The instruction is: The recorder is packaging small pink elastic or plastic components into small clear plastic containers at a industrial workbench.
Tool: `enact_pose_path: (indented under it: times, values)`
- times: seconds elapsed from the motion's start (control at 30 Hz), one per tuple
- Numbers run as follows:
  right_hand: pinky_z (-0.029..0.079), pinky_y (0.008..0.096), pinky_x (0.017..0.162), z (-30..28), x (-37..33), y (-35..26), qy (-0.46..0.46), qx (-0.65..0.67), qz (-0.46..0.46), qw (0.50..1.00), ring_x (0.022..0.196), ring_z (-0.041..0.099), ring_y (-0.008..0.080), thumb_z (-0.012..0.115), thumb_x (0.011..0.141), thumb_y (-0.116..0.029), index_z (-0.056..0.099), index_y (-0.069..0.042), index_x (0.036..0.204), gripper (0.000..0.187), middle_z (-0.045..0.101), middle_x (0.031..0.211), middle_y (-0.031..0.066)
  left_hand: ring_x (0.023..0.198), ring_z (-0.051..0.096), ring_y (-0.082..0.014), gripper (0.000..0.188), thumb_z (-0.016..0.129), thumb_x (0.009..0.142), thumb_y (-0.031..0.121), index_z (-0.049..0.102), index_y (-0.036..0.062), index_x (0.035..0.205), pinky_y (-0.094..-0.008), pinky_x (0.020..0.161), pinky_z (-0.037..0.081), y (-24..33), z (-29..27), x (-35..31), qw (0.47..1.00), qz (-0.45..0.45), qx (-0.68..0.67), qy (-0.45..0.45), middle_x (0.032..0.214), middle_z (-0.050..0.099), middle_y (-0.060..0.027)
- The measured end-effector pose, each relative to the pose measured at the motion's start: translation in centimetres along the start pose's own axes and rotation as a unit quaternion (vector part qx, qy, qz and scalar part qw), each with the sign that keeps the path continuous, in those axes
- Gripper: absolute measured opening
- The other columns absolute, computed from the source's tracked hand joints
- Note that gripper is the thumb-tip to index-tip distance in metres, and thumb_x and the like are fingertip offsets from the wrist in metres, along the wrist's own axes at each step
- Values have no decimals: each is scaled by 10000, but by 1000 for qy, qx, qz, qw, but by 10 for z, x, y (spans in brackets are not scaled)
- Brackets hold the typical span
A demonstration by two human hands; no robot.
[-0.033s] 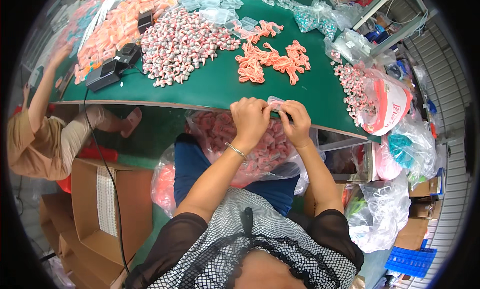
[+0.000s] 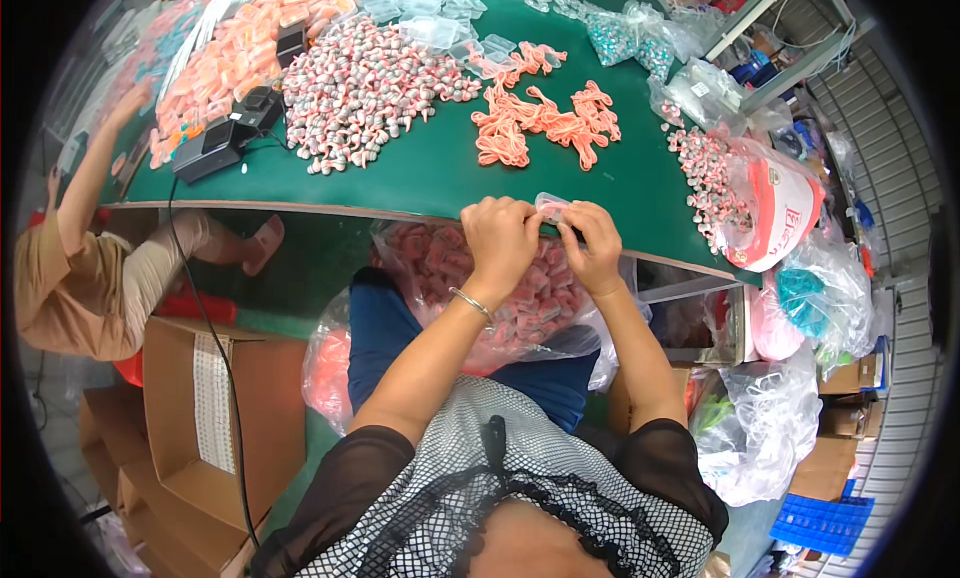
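Head view: left hand (image 2: 500, 240) and right hand (image 2: 592, 246) were pinched together on a small clear packet (image 2: 552, 209) | packet was held at the green table (image 2: 420, 173) edge, over a bag of pink pieces (image 2: 470, 278) in the lap, probably so drops were caught.

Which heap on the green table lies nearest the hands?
The orange looped cords, just beyond the left hand and right hand; the pink-and-white heap lies farther left.
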State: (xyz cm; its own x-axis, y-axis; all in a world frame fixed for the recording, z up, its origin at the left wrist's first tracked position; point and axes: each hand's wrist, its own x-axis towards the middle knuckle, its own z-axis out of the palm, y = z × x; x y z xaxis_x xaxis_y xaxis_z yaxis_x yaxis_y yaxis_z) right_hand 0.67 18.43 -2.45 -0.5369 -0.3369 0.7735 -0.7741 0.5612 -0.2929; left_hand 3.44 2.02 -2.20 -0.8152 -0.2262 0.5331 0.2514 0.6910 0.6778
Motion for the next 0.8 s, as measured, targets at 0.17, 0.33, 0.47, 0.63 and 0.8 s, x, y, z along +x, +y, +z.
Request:
enact_pose_path:
  times: [0.17, 0.33, 0.47, 0.63, 0.8]
  values:
    - [548, 418, 829, 2, -1, 1, 2, -6, -26, 1000, 928, 658, 338, 749, 731, 21, 657, -21, 934, 226, 661, 958, 133, 773, 604, -240, 86, 751, 773, 196, 720, 118, 755, -402, 760, 389, 2, 1, -7, 997, 42, 13, 59, 721, 643, -24]
    - [547, 414, 826, 3, -3, 4, 10, -1, -20, 1000, 928, 657, 337, 750, 730, 20, 660, -26, 936, 230, 658, 956, 127, 756, 619, -246, 83, 742, 775, 194, 710, 121, 750, -405, 762, 389, 3, 0, -1, 999, 23, 23, 22, 718, 647, -28]
    - [543, 403, 810, 3, 0, 0, 13, 17, 9, 1000, 919, 653, 326, 754, 729, 15, 662, -38, 936, 233, 657, 940, 113, 748, 653, -255, 96, 725, 776, 199, 710, 113, 736, -413, 736, 403, -2, 0, 11, 999, -19, 34, -38, 741, 681, -51]
    - [537, 403, 803, 3, 2, -1, 10, 20, 16, 1000, 912, 649, 324, 754, 730, 12, 657, -41, 923, 223, 652, 924, 107, 742, 661, -264, 106, 720, 781, 199, 708, 104, 735, -415, 706, 411, -2, -1, 19, 996, -46, 11, -70, 752, 689, -67]
    - [535, 405, 805, 4, 3, 0, 11, 19, 13, 1000, 910, 646, 327, 750, 734, 13, 652, -40, 915, 212, 648, 918, 112, 718, 645, -270, 94, 730, 782, 188, 707, 100, 763, -417, 707, 405, -4, 8, 12, 1000, -22, 2, -5, 756, 673, -58]
